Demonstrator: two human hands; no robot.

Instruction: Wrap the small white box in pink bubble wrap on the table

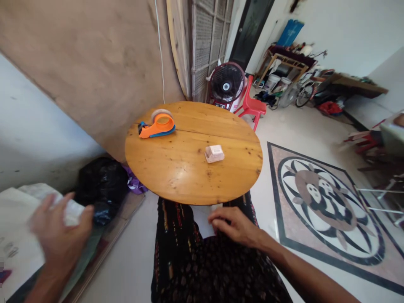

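Observation:
My left hand (58, 233) is low at the left, blurred by motion, its fingers around a pale whitish object (73, 212) above a stack of white sheets (14, 223). My right hand (233, 225) rests on my lap, fingers curled on the dark patterned cloth (205, 269) beside a white patch (202, 221), just below the near edge of the round wooden table (176, 176). On the table lie an orange tape dispenser (157, 125) at the far left and a small pinkish-white block (214, 153) near the middle.
A black bag (101, 183) and purple plastic (135, 184) sit on the floor left of the table. Behind the table stand a fan (226, 86) and a red plastic chair (252, 106). A patterned floor medallion (328, 202) lies to the right; clutter lines the far wall.

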